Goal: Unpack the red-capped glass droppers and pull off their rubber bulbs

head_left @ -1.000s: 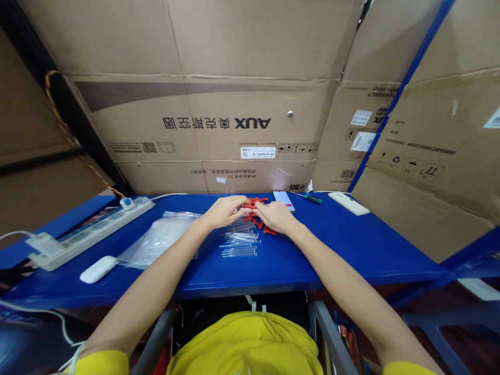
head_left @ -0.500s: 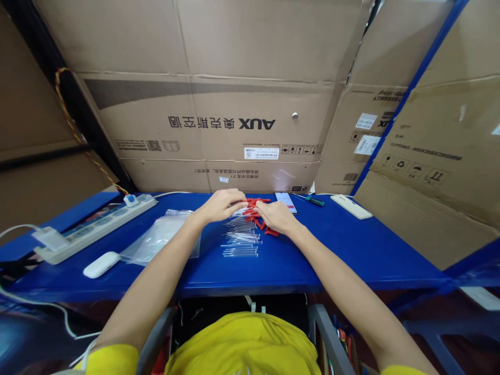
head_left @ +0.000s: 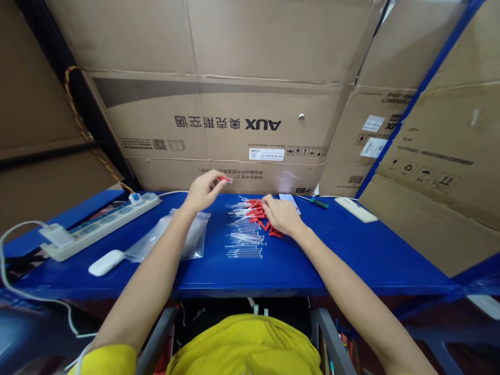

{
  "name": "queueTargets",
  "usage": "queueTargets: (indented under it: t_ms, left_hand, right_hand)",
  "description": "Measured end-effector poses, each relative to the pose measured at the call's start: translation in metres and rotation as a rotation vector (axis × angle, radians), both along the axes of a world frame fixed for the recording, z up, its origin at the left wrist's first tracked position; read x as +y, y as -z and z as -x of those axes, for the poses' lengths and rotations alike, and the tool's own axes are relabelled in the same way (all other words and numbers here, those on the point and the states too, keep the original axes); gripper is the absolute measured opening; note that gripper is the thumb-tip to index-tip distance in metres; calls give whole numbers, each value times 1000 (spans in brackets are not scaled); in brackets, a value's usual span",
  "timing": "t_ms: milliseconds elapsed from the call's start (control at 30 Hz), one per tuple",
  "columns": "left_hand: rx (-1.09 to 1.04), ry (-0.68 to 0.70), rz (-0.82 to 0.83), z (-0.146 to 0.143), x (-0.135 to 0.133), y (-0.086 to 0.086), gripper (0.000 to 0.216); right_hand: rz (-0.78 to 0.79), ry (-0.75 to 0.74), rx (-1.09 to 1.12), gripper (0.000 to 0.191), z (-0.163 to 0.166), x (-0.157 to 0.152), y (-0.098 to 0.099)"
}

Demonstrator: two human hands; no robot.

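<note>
My left hand [head_left: 203, 190] is lifted above the back of the table, thumb and fingers pinched on a small red plastic piece [head_left: 223, 178]. Loose red plastic pieces [head_left: 255, 212] lie in a heap at the middle of the table. Beside and in front of them, thin clear plastic sticks [head_left: 245, 238] are spread in rough rows. My right hand [head_left: 282, 213] rests at the right side of the red heap with its fingers curled down among the pieces. Whatever its fingertips grip is hidden.
Clear plastic bags [head_left: 191, 237] lie left of the sticks, beside a white rounded case [head_left: 106, 262] and a power strip [head_left: 105, 224]. A phone [head_left: 289, 199], a green screwdriver [head_left: 319, 203] and a white slab-shaped device [head_left: 355, 209] lie at the back right. Cardboard walls [head_left: 234, 104] enclose the table.
My left hand has moved from the heap up and to the left, now with a red piece in its pinch. My right hand stays by the heap. The view has shifted slightly.
</note>
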State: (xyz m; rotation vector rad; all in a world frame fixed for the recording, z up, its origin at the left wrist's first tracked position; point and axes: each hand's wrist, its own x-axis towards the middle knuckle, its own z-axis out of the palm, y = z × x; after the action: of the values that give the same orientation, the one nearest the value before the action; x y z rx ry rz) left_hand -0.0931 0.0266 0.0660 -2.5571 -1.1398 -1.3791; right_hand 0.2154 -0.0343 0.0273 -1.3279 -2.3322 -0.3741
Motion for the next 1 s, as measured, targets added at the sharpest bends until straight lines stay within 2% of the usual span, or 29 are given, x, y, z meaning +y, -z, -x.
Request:
queueTargets:
  t_ms: [67,133,267,433,667,767,933,1000]
  left_hand:
    - [130,58,6,-18,-6,6,31]
    - [204,87,7,-29,-9,11,28]
    - [255,118,3,-34,-6,23,22]
    - [258,144,34,-39,-3,29,20]
    - [215,226,100,-54,-8,34,22]
    - [226,207,126,-58,-8,38,27]
    - [286,190,159,-64,-9,44,38]
    - [302,208,149,-67,-11,45,43]
  right_hand:
    - [-90,-207,-33,34,15,-3,4]
    - [-174,-348,-38,31,21,-4,7]
    - [-238,-453,-70,24,20,-2,13]
    - [-190,-558,-16,19,24,3,25]
    - [-36,-518,-5,7,30,2,31]
    - [-2,-483,-18,11,29,1,30]
    - [-47,-212,96,21,23,1,23]
    - [-61,-147,139,27,21,1,22]
